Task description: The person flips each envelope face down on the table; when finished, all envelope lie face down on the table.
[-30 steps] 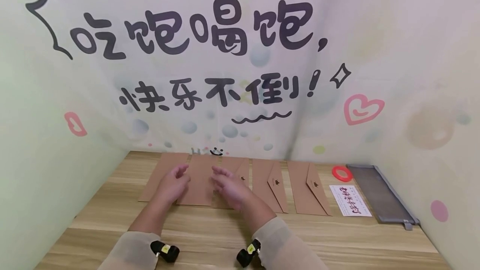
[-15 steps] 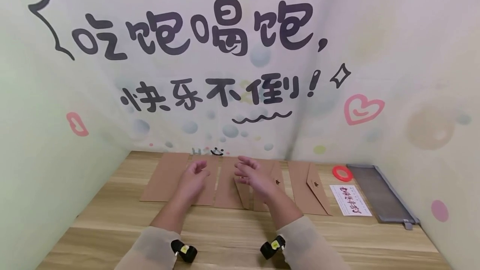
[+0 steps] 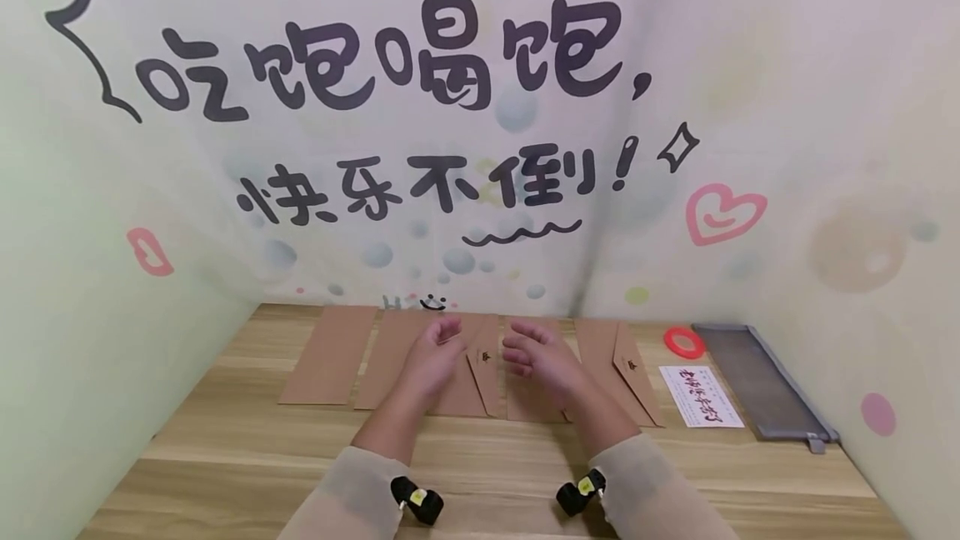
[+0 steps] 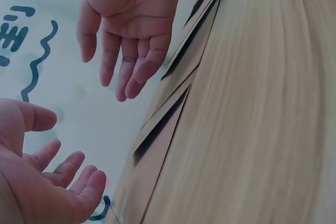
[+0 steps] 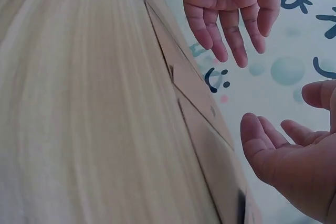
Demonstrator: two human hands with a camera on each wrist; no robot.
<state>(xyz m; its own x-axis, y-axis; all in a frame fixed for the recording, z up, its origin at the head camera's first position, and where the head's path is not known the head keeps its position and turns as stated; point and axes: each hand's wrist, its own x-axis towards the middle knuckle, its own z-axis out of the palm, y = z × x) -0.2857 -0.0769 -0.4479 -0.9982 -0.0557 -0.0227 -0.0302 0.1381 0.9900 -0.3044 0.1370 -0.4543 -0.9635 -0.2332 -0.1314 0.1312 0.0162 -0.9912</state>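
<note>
Several brown paper envelopes lie in a row along the back of the table. The leftmost envelope [image 3: 327, 361] shows a plain face, while the rightmost envelope [image 3: 600, 357] has a slanted flap with a small dark print. My left hand [image 3: 433, 363] hovers over the row around the second and middle envelopes, fingers loosely bent and nothing held. Above the fourth envelope [image 3: 531, 405] is my right hand [image 3: 549, 363], also holding nothing. The palms face each other with a gap between them; both wrist views show the left hand [image 4: 50, 177] and right hand [image 5: 296, 161] off the paper.
To the right of the envelopes are a red ring [image 3: 684, 342], a white card with red writing [image 3: 701, 397] and a grey mesh pouch [image 3: 765, 382]. A printed cloth [image 3: 420, 123] hangs behind the wooden table [image 3: 480, 457].
Both hands have moved to the right along the row of envelopes, keeping apart. The leftmost envelopes are now uncovered. The envelopes stay where they were.
</note>
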